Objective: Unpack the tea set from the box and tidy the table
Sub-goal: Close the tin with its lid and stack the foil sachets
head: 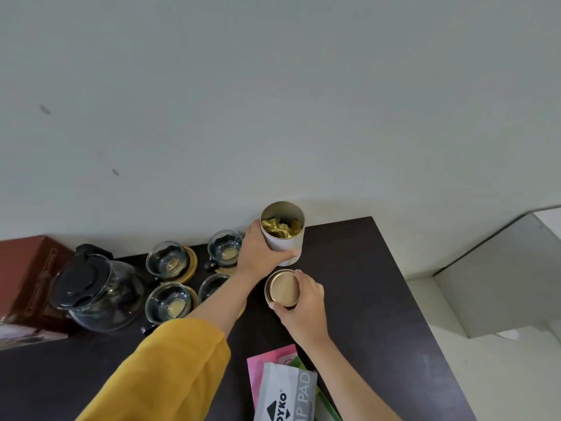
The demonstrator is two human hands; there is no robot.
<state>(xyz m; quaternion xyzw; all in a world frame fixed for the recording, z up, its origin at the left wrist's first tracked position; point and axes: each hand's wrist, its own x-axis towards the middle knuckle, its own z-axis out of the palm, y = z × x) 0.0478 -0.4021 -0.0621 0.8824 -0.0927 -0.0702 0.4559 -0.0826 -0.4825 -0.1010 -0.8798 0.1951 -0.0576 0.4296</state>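
A: Box (pixel 27 284) first, red-brown, standing at the far left edge of the dark table (pixel 364 299). We see the glass teapot (pixel 97 293) with its black lid just beside it, so the big piece is already out.

B: Then the four glass cups (pixel 168 259) in a square, each on a wooden coaster, though our left arm in its yellow sleeve (pixel 170 372) crosses the near right one. What are we holding?

A: Our left hand (pixel 258 253) wraps the side of the open tea tin (pixel 283 235), which stands by the wall with green-gold packets showing inside. Our right hand (pixel 303 302) pinches the round lid (pixel 282 288) by its rim, just in front of the tin.

B: So, as we judge it, closing the tin is the step in hand.

A: We think so. We should keep the left hand firm and low on the tin so it cannot tip, bring the lid level over the mouth, and press evenly; a tilted lid may jam on one side.

B: And to the right of our hands?

A: Bare table, with some printed packets (pixel 285 387) at the near edge below our right wrist, still to tidy.
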